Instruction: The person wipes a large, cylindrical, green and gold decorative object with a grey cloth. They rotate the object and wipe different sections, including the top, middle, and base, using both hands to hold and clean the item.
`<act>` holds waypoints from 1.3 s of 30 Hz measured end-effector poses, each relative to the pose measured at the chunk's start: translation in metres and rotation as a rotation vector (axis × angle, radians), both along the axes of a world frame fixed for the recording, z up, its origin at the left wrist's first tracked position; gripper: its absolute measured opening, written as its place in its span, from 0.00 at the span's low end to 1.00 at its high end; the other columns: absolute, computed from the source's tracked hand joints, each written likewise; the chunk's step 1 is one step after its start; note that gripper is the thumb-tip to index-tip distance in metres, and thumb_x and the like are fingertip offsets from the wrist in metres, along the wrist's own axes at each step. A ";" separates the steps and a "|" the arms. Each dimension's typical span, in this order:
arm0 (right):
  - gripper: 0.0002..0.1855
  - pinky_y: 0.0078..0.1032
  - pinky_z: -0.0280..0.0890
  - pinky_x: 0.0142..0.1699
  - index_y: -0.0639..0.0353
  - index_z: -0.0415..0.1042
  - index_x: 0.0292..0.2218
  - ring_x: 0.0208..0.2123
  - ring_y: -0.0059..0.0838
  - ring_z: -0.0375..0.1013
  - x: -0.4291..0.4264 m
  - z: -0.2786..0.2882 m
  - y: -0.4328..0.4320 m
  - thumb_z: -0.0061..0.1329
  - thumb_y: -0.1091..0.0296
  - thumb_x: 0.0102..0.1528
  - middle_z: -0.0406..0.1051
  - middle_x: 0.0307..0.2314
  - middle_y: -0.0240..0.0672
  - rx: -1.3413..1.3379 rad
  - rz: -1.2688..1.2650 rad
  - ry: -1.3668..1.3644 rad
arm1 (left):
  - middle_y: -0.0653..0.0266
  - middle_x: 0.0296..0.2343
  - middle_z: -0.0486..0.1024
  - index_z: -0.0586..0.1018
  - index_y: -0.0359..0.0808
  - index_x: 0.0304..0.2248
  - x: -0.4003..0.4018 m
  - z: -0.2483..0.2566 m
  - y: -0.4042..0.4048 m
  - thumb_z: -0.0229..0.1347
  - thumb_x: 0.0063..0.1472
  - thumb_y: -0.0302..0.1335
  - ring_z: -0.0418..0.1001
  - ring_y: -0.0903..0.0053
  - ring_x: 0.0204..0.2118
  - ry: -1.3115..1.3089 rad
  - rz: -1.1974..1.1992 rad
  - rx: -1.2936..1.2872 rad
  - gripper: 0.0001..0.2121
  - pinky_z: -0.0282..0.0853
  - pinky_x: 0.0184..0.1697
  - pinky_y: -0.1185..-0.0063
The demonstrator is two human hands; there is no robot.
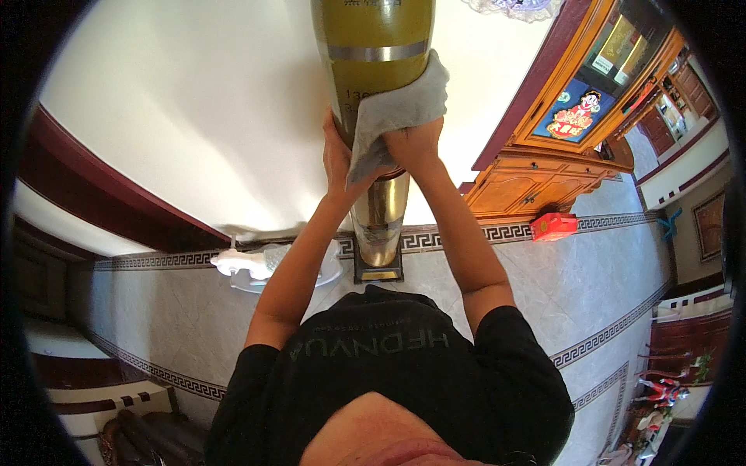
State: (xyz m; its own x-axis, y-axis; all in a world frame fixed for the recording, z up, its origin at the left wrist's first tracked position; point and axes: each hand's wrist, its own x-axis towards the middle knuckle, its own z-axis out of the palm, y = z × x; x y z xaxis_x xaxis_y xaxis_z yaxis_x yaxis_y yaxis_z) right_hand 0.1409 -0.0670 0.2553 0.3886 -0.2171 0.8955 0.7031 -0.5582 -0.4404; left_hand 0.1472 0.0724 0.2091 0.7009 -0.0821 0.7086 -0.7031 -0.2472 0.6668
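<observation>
A tall shell-shaped object (373,76), olive green above with a silver band and a shiny brass-coloured lower part, stands upright on a small dark base (379,274) in front of me. My left hand (338,151) is around the left side of its green part, near the brass section. A grey cloth (402,105) lies against the front and right side of the green part. My right hand (414,143) grips the cloth's lower edge and presses it to the surface. Some of the fingers of both hands are hidden by the cloth and the object.
A wooden cabinet (507,186) with glass doors stands at the right, with a red box (553,226) on the floor beside it. A white ride-on toy (247,263) sits left of the base. A pale wall (204,116) is behind.
</observation>
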 end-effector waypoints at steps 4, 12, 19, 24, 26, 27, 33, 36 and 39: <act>0.16 0.34 0.71 0.39 0.64 0.78 0.37 0.33 0.39 0.79 0.010 0.069 0.001 0.55 0.64 0.47 0.78 0.29 0.39 -0.087 -0.154 -0.062 | 0.47 0.53 0.67 0.50 0.31 0.62 -0.007 0.008 -0.004 0.78 0.34 0.43 0.70 0.57 0.55 0.188 0.023 0.016 0.62 0.67 0.57 0.67; 0.35 0.38 0.70 0.45 0.68 0.64 0.50 0.43 0.47 0.74 0.001 0.063 0.031 0.60 0.60 0.44 0.70 0.42 0.52 0.029 -0.232 -0.221 | 0.48 0.56 0.65 0.49 0.31 0.63 -0.010 0.007 0.001 0.78 0.33 0.46 0.67 0.54 0.57 0.099 0.005 -0.039 0.64 0.66 0.58 0.64; 0.27 0.33 0.70 0.47 0.65 0.64 0.54 0.43 0.36 0.71 0.037 0.126 -0.044 0.52 0.58 0.59 0.69 0.43 0.43 0.210 0.420 0.405 | 0.44 0.55 0.63 0.48 0.30 0.63 -0.006 0.002 -0.007 0.76 0.35 0.50 0.67 0.53 0.57 0.190 0.044 -0.004 0.64 0.65 0.57 0.63; 0.41 0.36 0.65 0.59 0.68 0.47 0.65 0.57 0.44 0.66 0.072 0.034 -0.062 0.50 0.69 0.56 0.62 0.57 0.52 0.136 0.232 0.372 | 0.43 0.55 0.62 0.47 0.29 0.64 -0.001 -0.004 -0.006 0.76 0.35 0.49 0.67 0.53 0.56 0.211 0.020 0.006 0.65 0.65 0.58 0.63; 0.39 0.32 0.66 0.58 0.66 0.48 0.66 0.57 0.39 0.65 0.068 -0.007 -0.062 0.48 0.69 0.59 0.62 0.58 0.48 -0.089 0.052 0.222 | 0.43 0.55 0.63 0.47 0.29 0.63 -0.004 -0.001 -0.007 0.77 0.34 0.49 0.67 0.53 0.56 0.204 0.021 0.018 0.65 0.65 0.58 0.63; 0.37 0.30 0.66 0.57 0.65 0.50 0.65 0.57 0.37 0.66 0.054 0.006 -0.043 0.49 0.68 0.59 0.62 0.57 0.47 -0.031 0.087 0.203 | 0.43 0.55 0.63 0.47 0.28 0.63 -0.002 0.001 -0.002 0.77 0.34 0.48 0.67 0.53 0.57 0.193 0.044 0.019 0.65 0.65 0.58 0.63; 0.11 0.23 0.67 0.42 0.66 0.78 0.38 0.36 0.22 0.72 0.013 0.105 -0.011 0.48 0.71 0.56 0.77 0.35 0.33 0.445 0.476 0.094 | 0.45 0.53 0.66 0.48 0.28 0.62 -0.006 0.004 -0.004 0.76 0.35 0.46 0.70 0.55 0.54 0.212 0.060 0.024 0.62 0.68 0.56 0.65; 0.12 0.22 0.67 0.42 0.67 0.77 0.39 0.38 0.23 0.72 0.010 0.076 -0.019 0.46 0.73 0.55 0.76 0.35 0.33 0.447 0.458 0.218 | 0.44 0.53 0.66 0.48 0.29 0.62 -0.008 0.008 -0.004 0.77 0.36 0.45 0.70 0.55 0.54 0.188 0.037 0.020 0.62 0.68 0.55 0.65; 0.15 0.23 0.68 0.43 0.69 0.73 0.44 0.37 0.24 0.73 0.011 0.065 -0.002 0.46 0.75 0.56 0.76 0.35 0.33 0.495 0.448 -0.002 | 0.44 0.54 0.65 0.47 0.30 0.63 -0.004 0.004 -0.003 0.77 0.36 0.44 0.69 0.55 0.55 0.173 0.015 -0.005 0.62 0.68 0.56 0.65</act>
